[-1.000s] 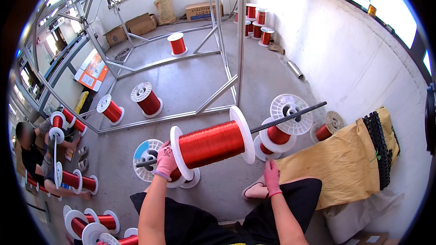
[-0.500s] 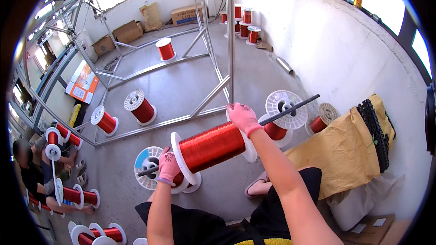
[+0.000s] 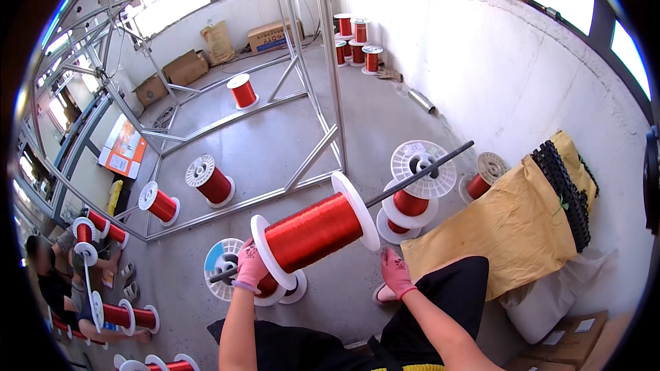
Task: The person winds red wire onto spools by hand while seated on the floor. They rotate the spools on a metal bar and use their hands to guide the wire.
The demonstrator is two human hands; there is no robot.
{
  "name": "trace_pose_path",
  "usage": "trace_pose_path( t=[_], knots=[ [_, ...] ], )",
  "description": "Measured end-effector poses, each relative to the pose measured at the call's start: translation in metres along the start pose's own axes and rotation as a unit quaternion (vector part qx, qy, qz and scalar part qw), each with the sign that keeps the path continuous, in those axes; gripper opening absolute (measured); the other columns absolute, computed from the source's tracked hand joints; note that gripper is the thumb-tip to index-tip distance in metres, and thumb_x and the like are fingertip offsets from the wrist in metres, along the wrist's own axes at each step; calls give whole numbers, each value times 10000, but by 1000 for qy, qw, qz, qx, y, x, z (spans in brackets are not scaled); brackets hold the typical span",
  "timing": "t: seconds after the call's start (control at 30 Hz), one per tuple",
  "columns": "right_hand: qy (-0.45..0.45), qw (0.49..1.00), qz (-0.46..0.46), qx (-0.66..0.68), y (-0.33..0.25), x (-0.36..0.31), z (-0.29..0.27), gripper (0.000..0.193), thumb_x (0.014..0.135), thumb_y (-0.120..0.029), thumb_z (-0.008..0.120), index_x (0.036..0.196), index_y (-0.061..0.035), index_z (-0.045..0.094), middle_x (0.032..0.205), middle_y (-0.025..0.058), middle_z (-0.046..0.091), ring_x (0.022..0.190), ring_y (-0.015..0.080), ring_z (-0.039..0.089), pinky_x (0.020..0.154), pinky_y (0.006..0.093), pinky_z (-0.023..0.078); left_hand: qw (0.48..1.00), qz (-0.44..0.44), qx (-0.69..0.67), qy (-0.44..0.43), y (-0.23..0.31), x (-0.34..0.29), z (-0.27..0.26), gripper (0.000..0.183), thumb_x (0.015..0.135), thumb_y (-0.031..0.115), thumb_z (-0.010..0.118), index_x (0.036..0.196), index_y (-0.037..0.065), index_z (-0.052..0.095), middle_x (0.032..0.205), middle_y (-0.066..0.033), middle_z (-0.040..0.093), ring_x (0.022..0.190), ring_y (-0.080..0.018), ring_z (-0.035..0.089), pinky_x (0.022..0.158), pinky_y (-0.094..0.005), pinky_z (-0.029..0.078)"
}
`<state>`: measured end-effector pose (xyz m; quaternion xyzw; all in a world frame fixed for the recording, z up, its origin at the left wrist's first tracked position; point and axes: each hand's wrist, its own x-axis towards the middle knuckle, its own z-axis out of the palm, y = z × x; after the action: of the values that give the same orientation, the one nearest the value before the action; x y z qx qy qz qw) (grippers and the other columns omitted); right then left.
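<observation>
A large spool of red wire (image 3: 313, 231) with white flanges sits tilted on a dark rod (image 3: 421, 182) that runs through its centre. My left hand (image 3: 251, 266), in a pink glove, is closed around the rod just outside the left flange; its fingertips are partly hidden. My right hand (image 3: 397, 273), also gloved in pink, is off the spool, with its fingers apart and nothing in them, above my right knee. Beneath the rod's left end stands a white-flanged spool (image 3: 221, 259). Under its right part rises a stack topped by another spool (image 3: 412, 203).
A metal frame (image 3: 313, 159) stands ahead, with red wire spools (image 3: 210, 183) around it. Yellow-brown sacking (image 3: 474, 220) and a black strip (image 3: 562, 192) lie at right. A seated person (image 3: 58, 275) is at far left among more spools. Cardboard boxes (image 3: 574, 338) sit lower right.
My right hand has let go of the spool's right side and dropped down toward my knee. My left hand stays beside the left flange. The view has shifted slightly.
</observation>
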<state>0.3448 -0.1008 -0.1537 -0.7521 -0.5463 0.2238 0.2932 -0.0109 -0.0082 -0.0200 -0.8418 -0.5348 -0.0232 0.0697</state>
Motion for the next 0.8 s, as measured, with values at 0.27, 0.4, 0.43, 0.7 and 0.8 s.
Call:
trace_pose_path(
  t=[0.27, 0.4, 0.43, 0.7, 0.8],
  knots=[
    [-40, 999, 0, -1, -3, -21, -19, 314, 893, -251, 409, 1076, -25, 528, 1058, 206, 569, 969, 357, 548, 821, 407, 434, 999, -10, 13, -37, -5, -1, 11, 296, 834, 202, 416, 1043, 68, 578, 1040, -101, 619, 1031, -204, 550, 938, -313, 372],
    [-19, 996, 44, 69, -15, -12, -27, 315, 897, -240, 413, 1102, -29, 526, 1060, 205, 571, 975, 358, 546, 833, 385, 433, 1000, 14, 24, 6, -4, 1, 6, 293, 820, 227, 441, 1025, 84, 594, 1030, -86, 627, 1022, -190, 556, 933, -304, 374],
    [-16, 994, 61, 91, -21, -9, -33, 312, 899, -238, 414, 1100, -29, 529, 1058, 204, 572, 973, 359, 547, 834, 380, 433, 999, 17, 45, -18, -4, 2, 4, 295, 816, 237, 448, 1024, 89, 597, 1031, -83, 627, 1023, -186, 556, 933, -302, 373],
    [87, 944, -64, 311, -108, 44, -95, 373, 908, -255, 415, 1175, 0, 467, 1103, 194, 551, 1030, 323, 529, 861, 344, 413, 997, 42, -5, -61, -7, 5, -6, 413, 812, 348, 456, 1183, 180, 525, 1190, -35, 552, 1109, -169, 506, 1031, -421, 245],
    [39, 965, -124, 228, -163, 97, -105, 438, 897, -294, 412, 1208, 14, 411, 1100, 201, 556, 1033, 336, 528, 871, 358, 412, 992, 86, 74, -63, -12, 7, 4, 479, 825, 413, 423, 1260, 216, 461, 1261, -8, 504, 1156, -152, 471, 1056, -481, 154]
  ],
)
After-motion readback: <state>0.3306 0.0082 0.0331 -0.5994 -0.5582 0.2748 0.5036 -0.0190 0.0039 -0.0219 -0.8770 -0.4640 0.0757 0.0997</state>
